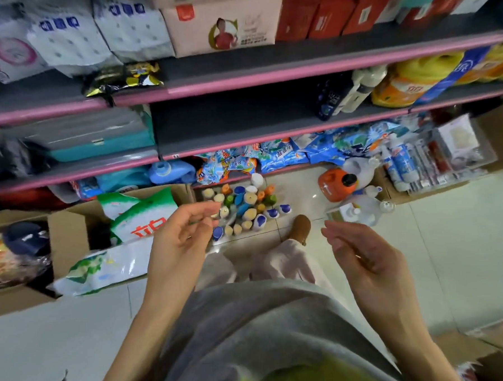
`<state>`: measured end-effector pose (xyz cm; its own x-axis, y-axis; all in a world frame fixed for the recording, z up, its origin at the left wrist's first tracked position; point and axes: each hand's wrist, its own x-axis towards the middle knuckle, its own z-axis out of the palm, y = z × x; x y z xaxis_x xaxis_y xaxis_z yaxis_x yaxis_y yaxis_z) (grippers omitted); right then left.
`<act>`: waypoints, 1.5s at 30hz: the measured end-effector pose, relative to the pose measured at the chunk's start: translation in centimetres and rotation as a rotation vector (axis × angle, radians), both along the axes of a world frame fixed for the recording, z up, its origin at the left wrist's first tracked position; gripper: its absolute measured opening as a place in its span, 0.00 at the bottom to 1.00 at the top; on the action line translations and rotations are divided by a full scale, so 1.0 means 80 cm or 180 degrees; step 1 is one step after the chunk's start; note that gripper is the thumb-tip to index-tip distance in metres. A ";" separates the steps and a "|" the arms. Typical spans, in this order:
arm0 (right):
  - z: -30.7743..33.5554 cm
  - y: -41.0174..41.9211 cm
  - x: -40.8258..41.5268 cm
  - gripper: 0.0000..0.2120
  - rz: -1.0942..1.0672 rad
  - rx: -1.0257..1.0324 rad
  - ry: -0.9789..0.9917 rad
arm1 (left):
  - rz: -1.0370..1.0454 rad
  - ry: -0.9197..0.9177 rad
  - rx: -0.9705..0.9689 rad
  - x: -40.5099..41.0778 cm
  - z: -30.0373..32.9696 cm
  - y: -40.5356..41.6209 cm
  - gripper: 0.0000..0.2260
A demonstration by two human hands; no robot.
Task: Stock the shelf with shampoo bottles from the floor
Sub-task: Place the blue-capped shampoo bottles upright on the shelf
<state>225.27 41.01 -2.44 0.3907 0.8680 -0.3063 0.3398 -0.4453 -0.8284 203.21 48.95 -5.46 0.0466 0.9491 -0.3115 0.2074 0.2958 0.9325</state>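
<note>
Pink-edged shelf (241, 132), the largest thing here, runs across at twelve o'clock with a wide bare stretch, seemingly kept for stock. Below it, the shampoo bottles (245, 208) stand clustered upright on the floor, caps up for easy picking. Left hand (177, 243) and right hand (367, 263) hover above, each grip loose, wide, holding nothing.

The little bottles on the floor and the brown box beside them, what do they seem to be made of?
The bottles look like plastic: smooth, slightly glossy caps in solid white, blue, orange and green. That is a guess from colour and sheen, since the picture is soft. The box looks like corrugated cardboard: matt brown walls with folded flaps.
</note>
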 end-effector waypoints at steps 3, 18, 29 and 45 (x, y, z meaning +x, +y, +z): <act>-0.006 0.040 0.047 0.15 0.0326 -0.0122 0.0004 | 0.0326 0.0147 -0.0063 0.034 -0.014 0.009 0.14; -0.148 0.174 0.101 0.14 0.1255 -0.0306 -0.0188 | 0.1082 -0.0362 -0.0819 0.149 -0.151 0.051 0.17; -0.422 0.197 0.064 0.07 0.1832 -0.1125 -0.0697 | 0.0402 0.0491 -0.1818 0.153 -0.468 0.059 0.09; -0.808 0.225 0.098 0.16 0.2736 -0.1764 -0.1864 | -0.0541 0.1255 -0.1620 0.213 -0.805 0.068 0.24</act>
